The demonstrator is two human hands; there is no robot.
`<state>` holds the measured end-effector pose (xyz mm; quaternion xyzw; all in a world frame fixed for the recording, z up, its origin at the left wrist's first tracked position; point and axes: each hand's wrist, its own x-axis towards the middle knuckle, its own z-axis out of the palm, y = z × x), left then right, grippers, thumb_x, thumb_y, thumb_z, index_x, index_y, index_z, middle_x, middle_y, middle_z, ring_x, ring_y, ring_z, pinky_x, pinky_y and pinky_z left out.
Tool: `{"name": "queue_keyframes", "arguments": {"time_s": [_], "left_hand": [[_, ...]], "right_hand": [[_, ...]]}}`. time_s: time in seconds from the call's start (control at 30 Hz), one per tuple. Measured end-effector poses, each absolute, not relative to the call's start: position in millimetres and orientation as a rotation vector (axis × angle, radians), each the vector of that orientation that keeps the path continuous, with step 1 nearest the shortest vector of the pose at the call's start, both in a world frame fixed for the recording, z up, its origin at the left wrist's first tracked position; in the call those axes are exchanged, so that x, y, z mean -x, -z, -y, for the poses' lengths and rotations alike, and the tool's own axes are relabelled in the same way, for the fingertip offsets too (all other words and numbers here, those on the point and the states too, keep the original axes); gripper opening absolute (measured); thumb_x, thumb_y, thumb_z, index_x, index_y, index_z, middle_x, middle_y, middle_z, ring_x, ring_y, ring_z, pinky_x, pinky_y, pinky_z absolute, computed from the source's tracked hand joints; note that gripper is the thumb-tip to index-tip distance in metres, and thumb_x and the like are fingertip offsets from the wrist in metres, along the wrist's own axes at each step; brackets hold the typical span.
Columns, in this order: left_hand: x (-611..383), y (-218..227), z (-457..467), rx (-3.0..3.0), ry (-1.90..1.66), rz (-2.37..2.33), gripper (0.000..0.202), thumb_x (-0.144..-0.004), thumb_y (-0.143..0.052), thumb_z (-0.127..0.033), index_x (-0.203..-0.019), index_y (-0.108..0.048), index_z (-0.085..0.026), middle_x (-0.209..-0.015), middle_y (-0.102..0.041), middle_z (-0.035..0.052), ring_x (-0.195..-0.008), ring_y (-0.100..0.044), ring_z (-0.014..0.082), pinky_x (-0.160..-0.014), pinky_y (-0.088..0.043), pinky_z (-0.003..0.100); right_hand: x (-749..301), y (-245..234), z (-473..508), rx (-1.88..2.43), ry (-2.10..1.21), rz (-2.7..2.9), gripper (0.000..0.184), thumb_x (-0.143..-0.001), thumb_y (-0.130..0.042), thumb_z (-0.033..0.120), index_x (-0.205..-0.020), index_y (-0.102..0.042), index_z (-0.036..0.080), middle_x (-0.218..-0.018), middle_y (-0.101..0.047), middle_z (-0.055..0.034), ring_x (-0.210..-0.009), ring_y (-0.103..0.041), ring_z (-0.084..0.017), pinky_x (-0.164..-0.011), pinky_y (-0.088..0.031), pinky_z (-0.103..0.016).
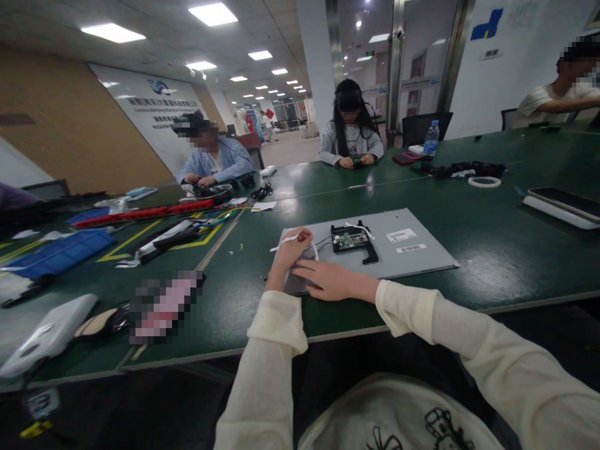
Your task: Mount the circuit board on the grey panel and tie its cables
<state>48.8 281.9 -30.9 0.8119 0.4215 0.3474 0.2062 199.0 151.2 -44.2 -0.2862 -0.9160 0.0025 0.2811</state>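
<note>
A flat grey metal panel (403, 259) with two printed labels lies on the table in front of me. On it sits a green circuit board (351, 240) in a black bracket, a white strip across its top and grey wires leading left. My left hand (291, 249) is over the panel's left end, its fingers curled together at a thin white tape strip (283, 241). A second white piece hangs between my hands. My right hand (330, 280) lies low across the panel's near left edge, fingers stretched out and apart, with nothing visible in them.
Left of me are a pink phone-like item (171, 303), a white device (51, 331) and a blue tray (56, 250). A tape roll (484, 182), a phone (565, 203) and a water bottle (431, 139) stand to the right. Three people sit around the table.
</note>
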Motion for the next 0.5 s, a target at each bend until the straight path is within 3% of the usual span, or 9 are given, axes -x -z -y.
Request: {"name": "queue_keyframes", "arguments": {"time_s": [0.3,0.5], "left_hand": [[-57,27,-271,-2.269,-0.894,-1.159,0.013,-0.076,-0.056,-0.034,-0.076,-0.06,-0.022,-0.067,-0.061,-0.0019,-0.066,-0.058,0.0141,-0.065,-0.047,0.024],[-54,31,-273,-2.248,-0.893,-1.141,0.013,-0.075,-0.057,-0.034,-0.075,-0.06,-0.022,-0.065,-0.06,-0.0024,-0.064,-0.057,0.0138,-0.064,-0.047,0.024]], "right_hand": [[-199,53,-159,0.614,-0.008,2.576,0.048,-0.096,-0.048,0.03,-0.14,-0.047,0.012,-0.143,-0.048,-0.0123,-0.14,-0.033,-0.023,-0.116,-0.028,-0.039],[-200,47,-154,0.548,-0.011,2.542,0.041,-0.094,-0.052,0.028,-0.131,-0.057,0.012,-0.135,-0.057,-0.0123,-0.134,-0.043,-0.021,-0.114,-0.031,-0.037]]}}
